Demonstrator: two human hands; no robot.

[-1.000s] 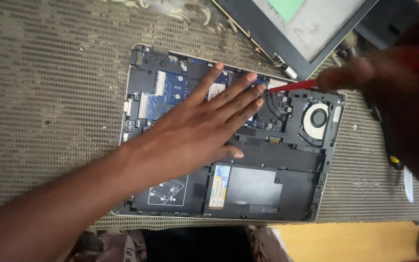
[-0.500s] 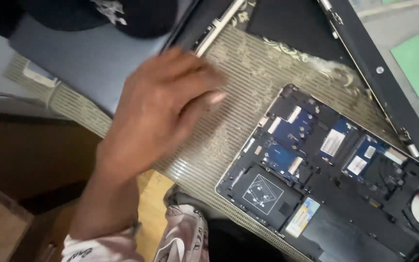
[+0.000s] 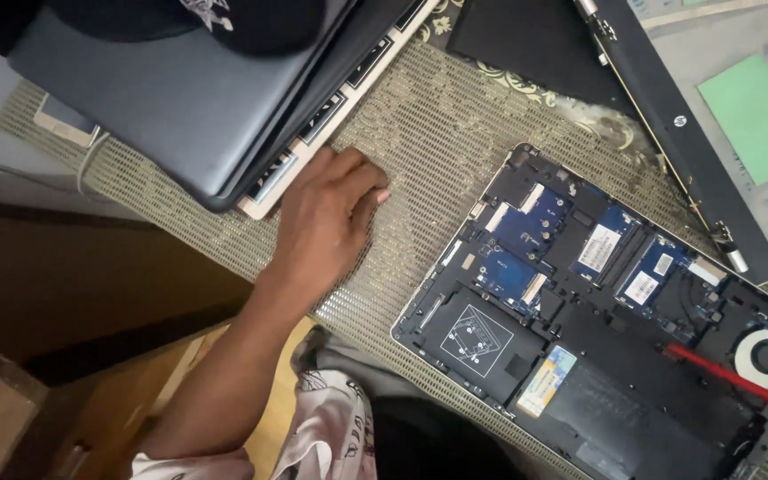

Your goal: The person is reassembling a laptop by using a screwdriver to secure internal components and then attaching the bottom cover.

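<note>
Now your left hand (image 3: 331, 218) rests palm down on the woven mat (image 3: 437, 133), fingers loosely curled and holding nothing, its fingertips right at the near edge of the stacked laptops (image 3: 197, 98) at the far left. A dark cap (image 3: 224, 18) sits on top of that stack. Your right hand is out of view, so you cannot tell whether it is wide or narrow. To the right, well apart from your left hand, the opened laptop base (image 3: 597, 329) lies on the mat with its blue circuit boards (image 3: 526, 231), black battery (image 3: 642, 409) and round fan (image 3: 766, 356) exposed. A red tool shaft (image 3: 740, 380) comes in from the right edge, its tip over the base beside the fan. Beyond it, at the far right, lies the detached screen panel (image 3: 722, 116) bearing a green patch (image 3: 757, 116).
</note>
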